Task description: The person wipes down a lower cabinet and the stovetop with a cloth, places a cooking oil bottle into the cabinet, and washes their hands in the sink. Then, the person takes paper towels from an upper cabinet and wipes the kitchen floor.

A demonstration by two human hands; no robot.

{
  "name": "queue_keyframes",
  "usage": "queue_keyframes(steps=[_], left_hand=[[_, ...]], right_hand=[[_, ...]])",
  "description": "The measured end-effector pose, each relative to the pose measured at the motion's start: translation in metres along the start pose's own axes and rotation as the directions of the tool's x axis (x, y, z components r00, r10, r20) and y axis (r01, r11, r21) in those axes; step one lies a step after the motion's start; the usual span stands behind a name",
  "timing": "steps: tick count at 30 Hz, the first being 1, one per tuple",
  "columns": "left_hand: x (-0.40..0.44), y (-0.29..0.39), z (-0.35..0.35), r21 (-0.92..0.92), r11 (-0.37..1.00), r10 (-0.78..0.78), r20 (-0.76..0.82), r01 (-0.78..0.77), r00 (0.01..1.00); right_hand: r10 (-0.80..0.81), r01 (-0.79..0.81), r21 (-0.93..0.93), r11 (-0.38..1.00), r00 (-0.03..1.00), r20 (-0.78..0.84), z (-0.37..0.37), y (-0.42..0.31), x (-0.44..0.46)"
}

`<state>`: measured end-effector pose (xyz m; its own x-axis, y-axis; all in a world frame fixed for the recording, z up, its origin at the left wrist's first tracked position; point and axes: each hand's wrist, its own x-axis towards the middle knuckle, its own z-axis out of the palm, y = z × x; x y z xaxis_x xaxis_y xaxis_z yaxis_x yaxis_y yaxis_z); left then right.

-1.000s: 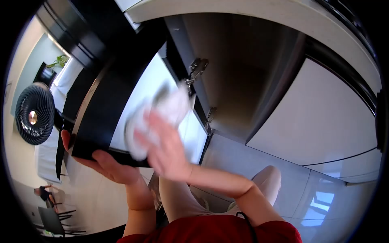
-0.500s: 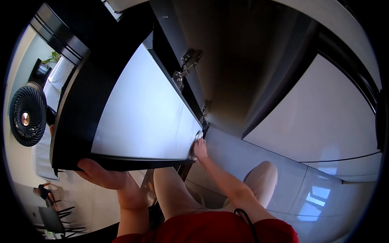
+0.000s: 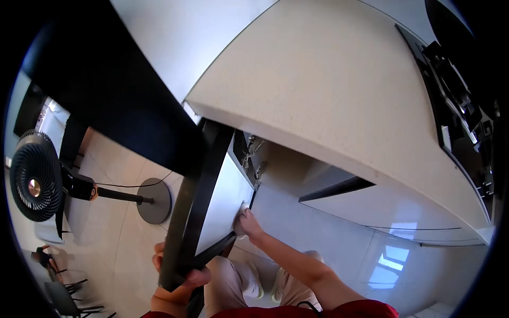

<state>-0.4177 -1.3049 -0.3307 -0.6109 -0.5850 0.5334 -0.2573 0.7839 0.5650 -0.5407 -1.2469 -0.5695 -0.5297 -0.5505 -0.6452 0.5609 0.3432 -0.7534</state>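
Observation:
The open cabinet door (image 3: 221, 199) has a white inner face and a dark frame. My left hand (image 3: 198, 277) is closed around its outer edge near the bottom, with the thumb on the inner side and fingers on the outer. Low on the white face, near the hinge side, my right hand (image 3: 252, 225) presses a whitish cloth (image 3: 239, 229) against the door. The cloth is mostly hidden by the fingers. Metal hinges (image 3: 253, 146) join the door to the cabinet, whose interior (image 3: 286, 164) shows only partly under the counter.
A beige countertop (image 3: 307, 90) overhangs the cabinet, with a black cooktop (image 3: 456, 106) at right. Left of the door, a black pedestal fan (image 3: 34, 183) stands on the tiled floor (image 3: 114, 222). Another person (image 3: 45, 258) and a chair (image 3: 66, 297) are far left.
My view has risen and shifted, bringing in the countertop and cooktop. The door now appears more edge-on. My left hand still grips it, and my right hand stays low on its inner face.

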Motion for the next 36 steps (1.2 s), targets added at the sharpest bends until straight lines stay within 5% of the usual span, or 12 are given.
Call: queue_keyframes(steps=[3,11,16,19,23,25,27,28,29,30,31,36], left_hand=[[0.003,-0.006,0.033,-0.353,0.893,0.051,-0.534,-0.278,0.844],[0.001,0.023,-0.026,-0.038,0.990,0.140,0.056,-0.138,0.989],[0.024,0.078,-0.051,-0.431,0.862,-0.183,0.226,0.267,0.957],[0.019,0.076,-0.085,-0.362,0.432,-0.522,0.646,0.826,0.557],[0.044,0.151,-0.123,-0.571,0.202,-0.839,0.318,0.795,0.442],[0.057,0.170,-0.141,-0.594,-0.165,-0.569,0.709,0.788,0.416],[0.079,0.186,-0.154,-0.484,-0.346,-0.507,0.817,0.804,0.274],[0.088,0.165,-0.154,-0.241,-0.378,-0.159,0.968,0.894,0.194],[0.086,0.154,-0.152,-0.242,-0.366,-0.264,0.953,0.899,0.149],[0.073,0.210,-0.143,-0.717,-0.399,-0.499,0.693,0.572,0.520],[0.058,0.266,-0.133,-0.956,-0.288,-0.708,0.249,0.052,0.661],[0.110,0.235,-0.177,-0.544,-0.274,-0.099,0.836,0.793,0.539]], right_hand=[[-0.075,0.075,-0.022,0.997,0.997,0.014,0.003,-0.054,-0.053],[-0.476,0.474,-0.119,0.873,0.880,0.012,0.015,-0.164,-0.193],[-0.639,0.638,-0.038,0.769,0.765,-0.085,0.038,-0.209,-0.268],[-0.620,0.608,-0.122,0.785,0.776,-0.121,0.050,-0.205,-0.293],[-0.589,0.578,-0.159,0.800,0.808,-0.023,0.059,-0.210,-0.344],[-0.520,0.534,-0.054,0.844,0.838,0.163,0.047,-0.239,-0.389],[-0.703,0.708,-0.213,0.673,0.702,0.114,0.050,-0.253,-0.435],[-0.758,0.762,-0.230,0.606,0.640,0.125,0.048,-0.268,-0.449],[-0.773,0.778,-0.372,0.506,0.601,0.203,0.047,-0.281,-0.464],[-0.779,0.759,-0.445,0.475,0.598,0.189,0.049,-0.292,-0.470],[-0.786,0.736,-0.519,0.435,0.592,0.180,0.050,-0.304,-0.472],[-0.792,0.642,-0.544,0.540,0.606,-0.071,0.034,-0.345,-0.458]])
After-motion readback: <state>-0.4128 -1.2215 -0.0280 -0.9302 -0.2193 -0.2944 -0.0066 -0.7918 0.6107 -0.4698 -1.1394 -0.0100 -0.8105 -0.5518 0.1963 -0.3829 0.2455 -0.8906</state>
